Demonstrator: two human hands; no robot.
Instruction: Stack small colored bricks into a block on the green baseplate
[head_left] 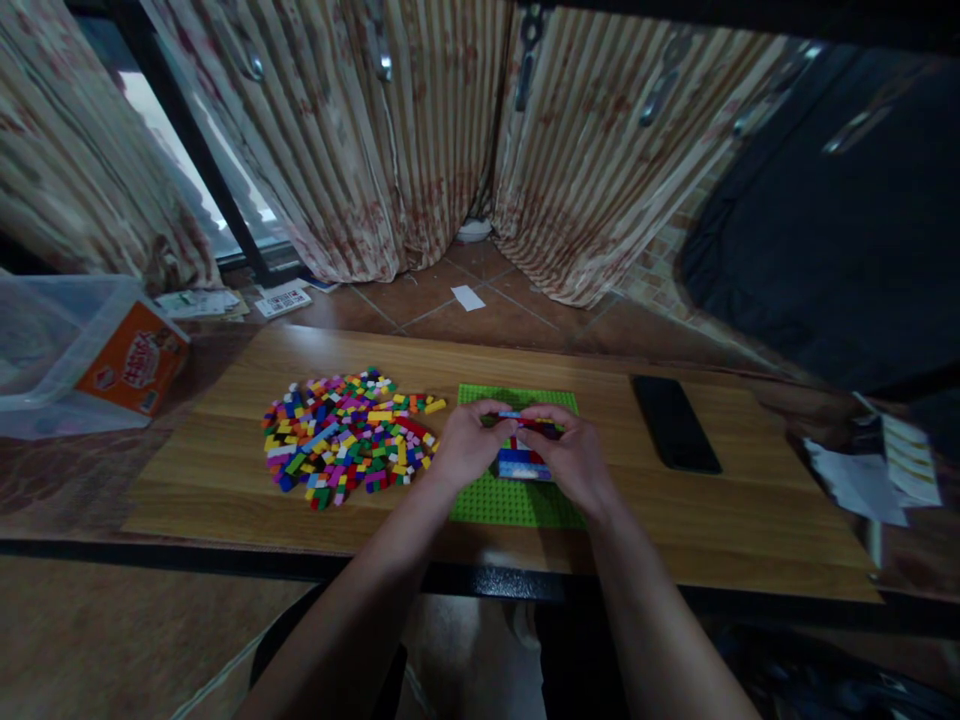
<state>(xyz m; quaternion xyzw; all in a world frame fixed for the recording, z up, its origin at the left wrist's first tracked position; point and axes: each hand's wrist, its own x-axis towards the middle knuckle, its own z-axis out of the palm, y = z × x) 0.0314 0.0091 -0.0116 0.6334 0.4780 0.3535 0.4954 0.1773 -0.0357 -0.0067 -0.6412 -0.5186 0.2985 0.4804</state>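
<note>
A green studded baseplate [495, 508] lies on the wooden table in front of me. On it stands a small structure of building bricks [523, 466], with blue, light blue, white and red parts showing. My left hand [471, 442] closes on the structure's left side, fingers at its far edge and thumb towards the middle. From the right, my right hand [568, 452] pinches it the same way, and the two thumbs nearly meet. The hands partly hide the structure, so which single brick each one presses cannot be made out.
Left of the baseplate spreads a pile of loose coloured bricks [352, 435]. A black phone [675, 424] lies on the table [757, 520] to the right. A clear plastic box [75, 350] with an orange label stands at the far left. Papers [862, 480] lie beyond the right end.
</note>
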